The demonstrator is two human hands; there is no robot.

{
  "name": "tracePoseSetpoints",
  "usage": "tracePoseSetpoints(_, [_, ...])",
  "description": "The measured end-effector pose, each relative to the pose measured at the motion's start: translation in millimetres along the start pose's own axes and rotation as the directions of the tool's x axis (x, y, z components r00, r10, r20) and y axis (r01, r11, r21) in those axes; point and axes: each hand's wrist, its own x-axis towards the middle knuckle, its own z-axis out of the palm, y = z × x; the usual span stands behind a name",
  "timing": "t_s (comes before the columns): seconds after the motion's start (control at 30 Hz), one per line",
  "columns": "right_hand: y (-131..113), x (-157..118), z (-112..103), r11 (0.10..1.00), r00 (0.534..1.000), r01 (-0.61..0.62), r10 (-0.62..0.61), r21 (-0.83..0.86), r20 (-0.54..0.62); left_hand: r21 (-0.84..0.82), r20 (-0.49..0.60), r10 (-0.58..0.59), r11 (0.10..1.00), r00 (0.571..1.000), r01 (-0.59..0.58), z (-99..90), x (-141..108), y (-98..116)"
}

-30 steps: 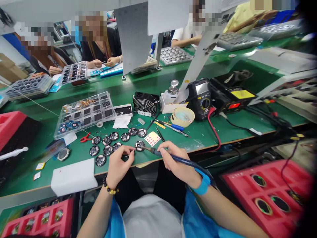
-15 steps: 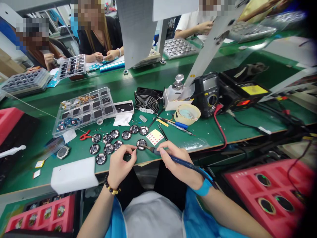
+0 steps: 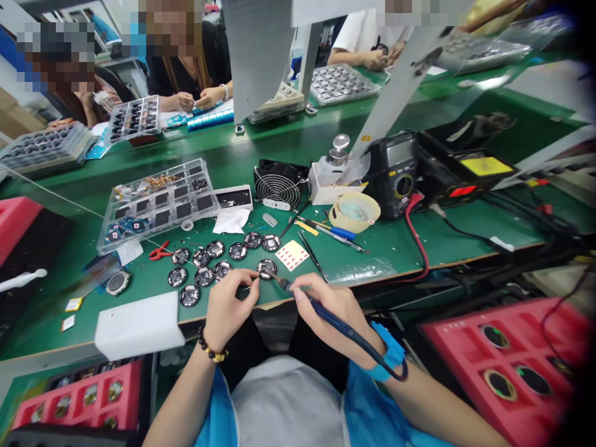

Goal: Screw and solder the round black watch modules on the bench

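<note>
My right hand grips a soldering iron like a pen, its tip pointing at a small round black watch-like module near the bench's front edge. At the module's left edge, thumb and forefinger of my left hand are pinched together; what lies between them is too small to make out. Several similar round modules lie left of it, partly behind my left hand. A sheet of red stickers sits just right of the module, with tweezers alongside.
A clear compartment box stands at the left, a fan at mid-bench. Farther right are a cream bowl, a multimeter and a lit soldering station. White foam lies front left. Red foam trays flank me. Co-workers sit opposite.
The soldering iron and my right hand have shifted slightly, with the iron now held at a steeper slant. My left hand keeps its pinch beside the module. The camera view has moved a little.
</note>
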Motion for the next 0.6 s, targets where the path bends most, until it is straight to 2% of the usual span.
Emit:
tracePoseSetpoints(0.33, [-0.4, 2.1, -2.4, 0.999, 0.999, -0.032, 0.032, 0.031, 0.005, 0.076, -0.001, 0.079, 0.994, 0.997, -0.078, 2.3, -0.4, -0.6])
tracePoseSetpoints(0.6, [-1.1, 1.5, -0.9, 1.0, 1.0, -0.012, 0.012, 0.015, -0.007, 0.133, -0.026, 0.131, 0.983, 0.991, -0.126, 4.9, -2.1, -2.2])
